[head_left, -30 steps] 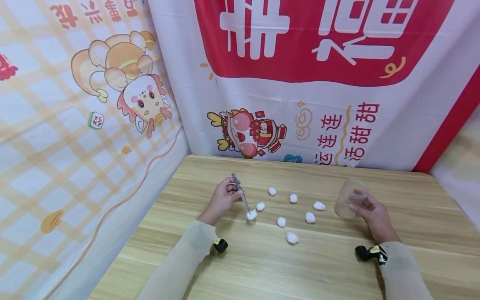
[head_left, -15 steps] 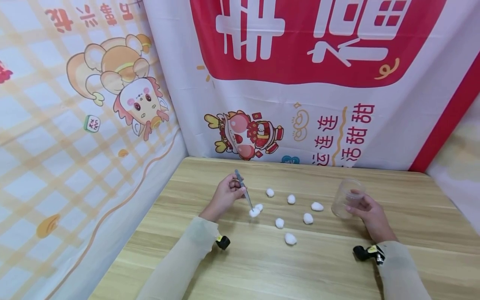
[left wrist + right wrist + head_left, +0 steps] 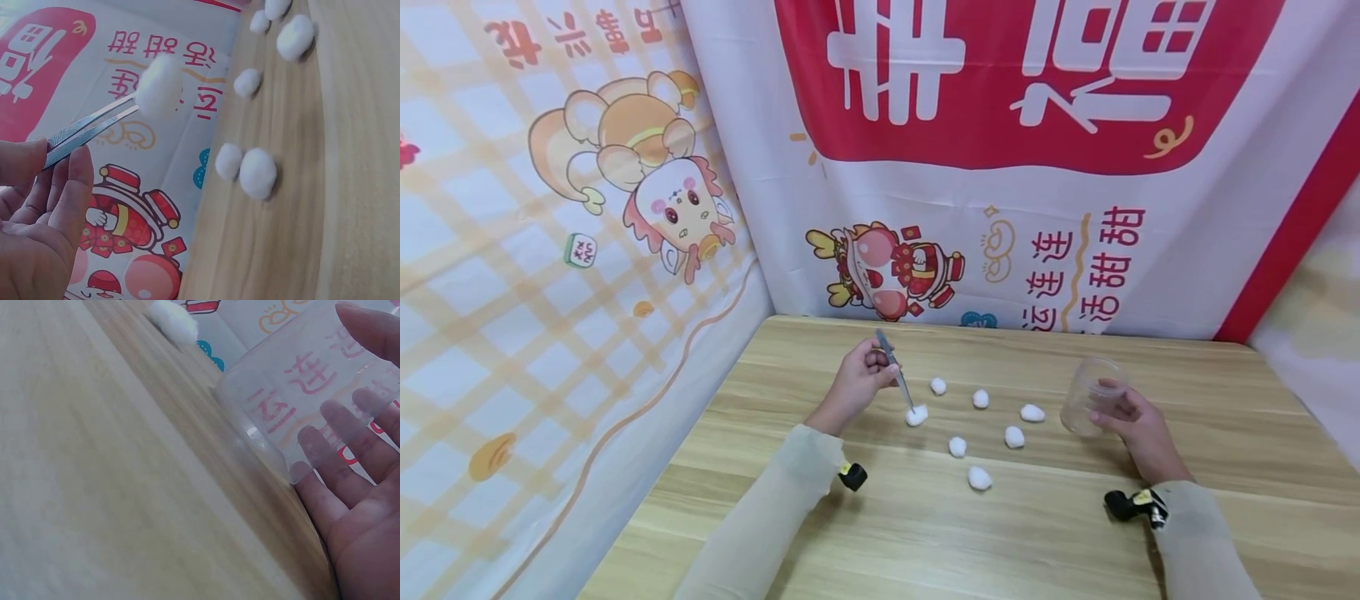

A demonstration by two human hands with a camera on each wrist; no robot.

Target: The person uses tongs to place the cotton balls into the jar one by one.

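My left hand (image 3: 859,379) pinches metal tweezers (image 3: 897,371) between thumb and fingers. In the left wrist view a cotton ball (image 3: 161,87) sits in the tweezer tips, clear of the table. From the head view this held cotton ball (image 3: 917,415) hides part of the table below it. Curled around a clear plastic cup (image 3: 1092,398) is my right hand (image 3: 1142,429), with thumb on one side and fingers on the other. The cup looks slightly tilted, and no cotton shows inside it. Its base (image 3: 253,434) is close to the tabletop; contact I cannot tell.
Several loose cotton balls (image 3: 957,447) lie spread on the wooden table (image 3: 925,533) between the hands. The one nearest the cup is a cotton ball (image 3: 1032,413) on its left. A printed cloth (image 3: 1037,192) hangs behind the table, and another covers the left side.
My left hand has moved a little right and away from me, lifting the tweezers with the cotton ball off the table. The right hand and cup have stayed nearly still.
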